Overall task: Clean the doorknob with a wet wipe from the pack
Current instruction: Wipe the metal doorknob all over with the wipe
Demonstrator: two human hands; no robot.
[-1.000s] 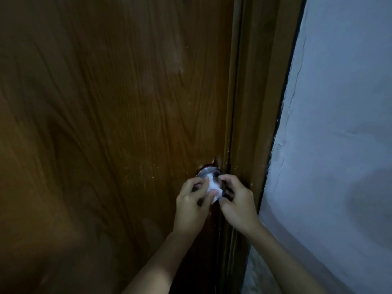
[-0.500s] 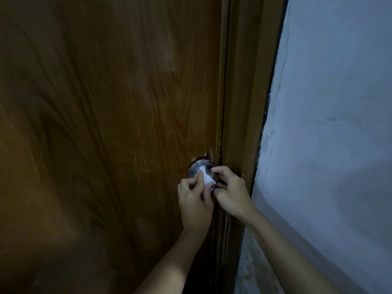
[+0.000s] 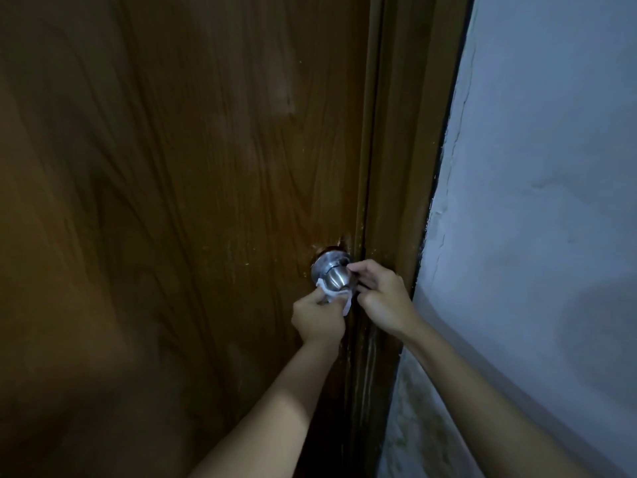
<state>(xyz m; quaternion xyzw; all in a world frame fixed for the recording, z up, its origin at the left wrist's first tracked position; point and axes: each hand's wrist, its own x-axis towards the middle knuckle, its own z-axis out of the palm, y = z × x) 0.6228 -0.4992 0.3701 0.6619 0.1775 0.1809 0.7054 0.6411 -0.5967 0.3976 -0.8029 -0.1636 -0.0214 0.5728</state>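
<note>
A round silver doorknob (image 3: pixel 333 274) sticks out of the brown wooden door near its right edge. A white wet wipe (image 3: pixel 336 297) wraps under the knob's lower side. My left hand (image 3: pixel 317 319) sits just below the knob and pinches the wipe against its underside. My right hand (image 3: pixel 381 298) is at the knob's right side, fingertips touching the knob near the wipe's end. The upper face of the knob is bare and shiny. No wipe pack is in view.
The brown wooden door (image 3: pixel 172 201) fills the left of the view. The door frame (image 3: pixel 396 167) runs down beside the knob. A pale plastered wall (image 3: pixel 551 201) with a crack along the frame stands on the right.
My left hand has dropped from the front of the knob to below it, dragging the wipe down to the underside. The knob's face is now uncovered. My right hand stays at its side.
</note>
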